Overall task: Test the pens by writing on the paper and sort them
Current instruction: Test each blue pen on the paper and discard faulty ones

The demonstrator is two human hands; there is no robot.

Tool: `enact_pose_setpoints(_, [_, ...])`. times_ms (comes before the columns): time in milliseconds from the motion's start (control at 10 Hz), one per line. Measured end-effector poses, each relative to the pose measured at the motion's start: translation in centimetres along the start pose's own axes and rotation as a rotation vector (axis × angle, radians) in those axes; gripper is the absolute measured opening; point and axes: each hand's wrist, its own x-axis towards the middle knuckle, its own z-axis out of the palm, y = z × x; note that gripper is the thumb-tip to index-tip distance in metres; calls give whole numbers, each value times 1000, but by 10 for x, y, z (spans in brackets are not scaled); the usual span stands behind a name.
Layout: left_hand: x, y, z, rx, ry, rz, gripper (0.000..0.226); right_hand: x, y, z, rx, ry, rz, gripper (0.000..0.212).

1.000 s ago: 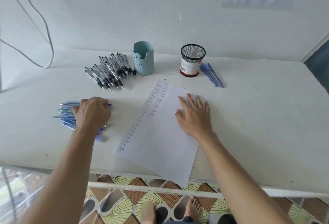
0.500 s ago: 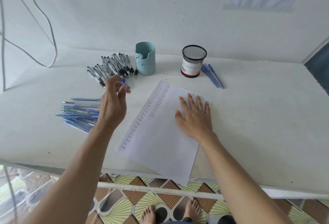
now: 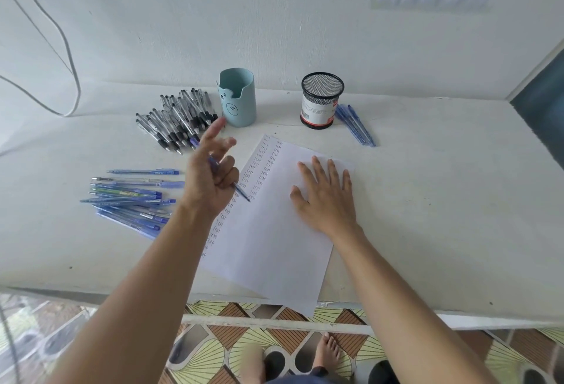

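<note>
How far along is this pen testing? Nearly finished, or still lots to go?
Done: two columns of test scribbles run down the paper, and a few blue pens lie beside the mesh cup. In hand: the left hand holds a blue pen above the paper, which the right hand presses flat. Left: the blue pile by the left arm, at least; I can't tell whether the black-gripped pile is tested.
</note>
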Motion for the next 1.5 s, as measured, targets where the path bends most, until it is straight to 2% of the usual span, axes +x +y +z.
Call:
enact_pose_setpoints(100, [12, -9, -2, 9, 90, -23, 45, 0, -1, -1, 17, 3, 6, 63])
enact_pose_setpoints(200, [19, -14, -12, 20, 21, -32, 49, 1, -1, -1, 19, -3, 10, 64])
enact_pose_setpoints(300, [23, -19, -15, 302, 40, 52, 61, 1, -1, -2, 24, 6, 9, 64])
enact_pose_setpoints(400, [23, -23, -17, 565, 55, 151, 27, 1, -1, -1, 33, 10, 14, 64])
enact_pose_setpoints(500, [20, -29, -25, 807, 34, 175, 20, 2, -1, 0, 41, 21, 13, 63])
enact_pose_setpoints(600, [14, -31, -26, 923, 72, 200, 21, 2, -1, 1, 46, 26, 14, 63])
enact_pose_setpoints(700, [15, -33, -29, 931, 115, 205, 20, 1, 0, 0, 52, 25, 10, 63])
enact_pose_setpoints(900, [14, -32, -29, 1077, 142, 320, 20, 1, 1, 0, 49, 27, 12, 64])
enact_pose_setpoints(1500, [19, -34, -35, 1127, 113, 312, 23, 1, 1, 1, 62, 32, 8, 64])
